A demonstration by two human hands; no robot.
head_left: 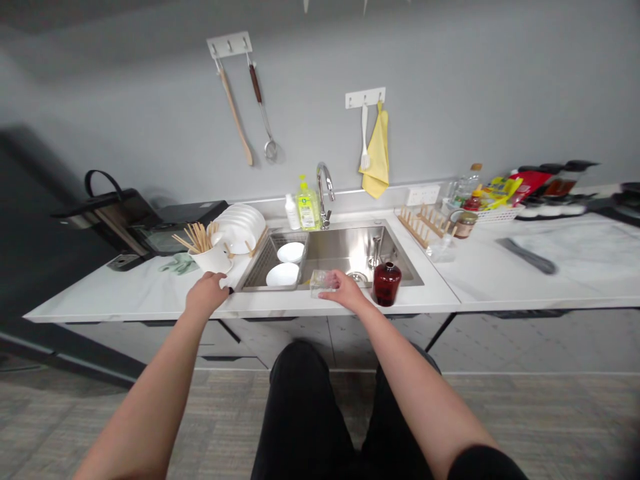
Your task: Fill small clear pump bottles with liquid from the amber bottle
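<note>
My right hand [346,291] grips a clear glass [318,283] at the sink's front edge, thumb and fingers around its side. A dark red bottle [387,285] stands close to the right of that wrist, on the front rim. My left hand [204,293] is low over the counter, left of the sink, with its fingers curled. A small black tip [231,291] shows at those fingers; what it belongs to is hidden. Just behind the left hand is a white mug [213,259] full of wooden chopsticks [199,237].
Two white bowls [283,275] sit in a drain basket [257,263] inside the steel sink [340,250]. Behind rise the faucet [325,190] and a soap bottle [308,208]. White plates [243,227] stand racked at left; a wooden rack [415,227] and jar [465,225] are right.
</note>
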